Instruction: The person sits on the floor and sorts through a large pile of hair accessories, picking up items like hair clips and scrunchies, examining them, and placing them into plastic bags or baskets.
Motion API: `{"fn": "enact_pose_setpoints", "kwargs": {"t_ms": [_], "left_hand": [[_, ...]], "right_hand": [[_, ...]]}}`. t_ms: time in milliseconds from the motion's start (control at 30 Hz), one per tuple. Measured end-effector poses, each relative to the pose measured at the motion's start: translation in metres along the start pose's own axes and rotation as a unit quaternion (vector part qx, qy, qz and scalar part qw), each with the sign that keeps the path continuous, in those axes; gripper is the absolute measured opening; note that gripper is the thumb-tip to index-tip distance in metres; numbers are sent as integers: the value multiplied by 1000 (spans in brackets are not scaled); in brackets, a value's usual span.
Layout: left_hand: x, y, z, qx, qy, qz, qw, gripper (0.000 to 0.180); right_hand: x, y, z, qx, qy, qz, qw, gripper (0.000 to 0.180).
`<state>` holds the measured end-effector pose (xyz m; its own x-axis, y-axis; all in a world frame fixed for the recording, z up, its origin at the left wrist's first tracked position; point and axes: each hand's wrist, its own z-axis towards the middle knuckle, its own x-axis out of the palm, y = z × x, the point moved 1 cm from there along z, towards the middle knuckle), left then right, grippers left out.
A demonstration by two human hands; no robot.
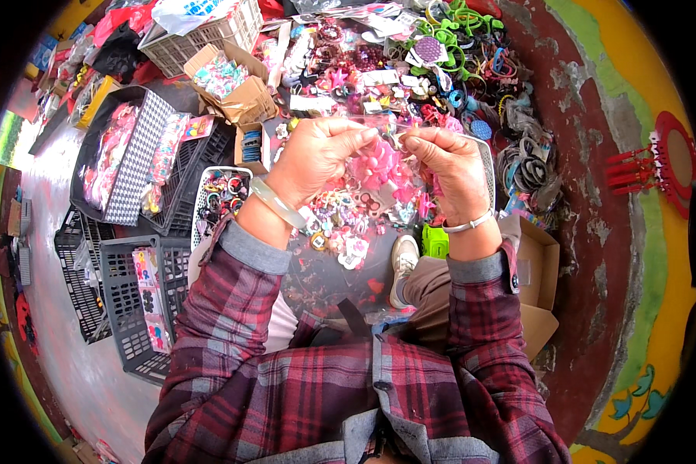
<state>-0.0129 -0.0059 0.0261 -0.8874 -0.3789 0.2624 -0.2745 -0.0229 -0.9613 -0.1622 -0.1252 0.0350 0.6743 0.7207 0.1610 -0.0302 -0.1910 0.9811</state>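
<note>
Both of my hands are raised in front of me over a heap of small hair accessories. My left hand [313, 158] pinches one side of a clear plastic bag [380, 122] between thumb and fingers. At its other upper corner, the fingers of my right hand [452, 166] are closed the same way. Bright pink pieces [380, 164] show just below the film; whether they lie inside the bag or behind it I cannot tell. A pale bangle [274, 203] circles my left wrist, and a thin silver one [469, 222] my right.
Green headbands [460, 39] and dark hair bands [530, 166] lie at the far right. On the left stand a grey plastic crate [124, 309], a white basket [224, 172] of hair ties and a cardboard box [232, 81]. An open carton [537, 263] is by my right arm.
</note>
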Motion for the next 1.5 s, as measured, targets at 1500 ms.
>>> {"fn": "enact_pose_setpoints", "kwargs": {"t_ms": [1500], "left_hand": [[14, 14, 0, 174, -1, 302, 937, 5]], "right_hand": [[1, 2, 0, -170, 59, -416, 891, 12]]}}
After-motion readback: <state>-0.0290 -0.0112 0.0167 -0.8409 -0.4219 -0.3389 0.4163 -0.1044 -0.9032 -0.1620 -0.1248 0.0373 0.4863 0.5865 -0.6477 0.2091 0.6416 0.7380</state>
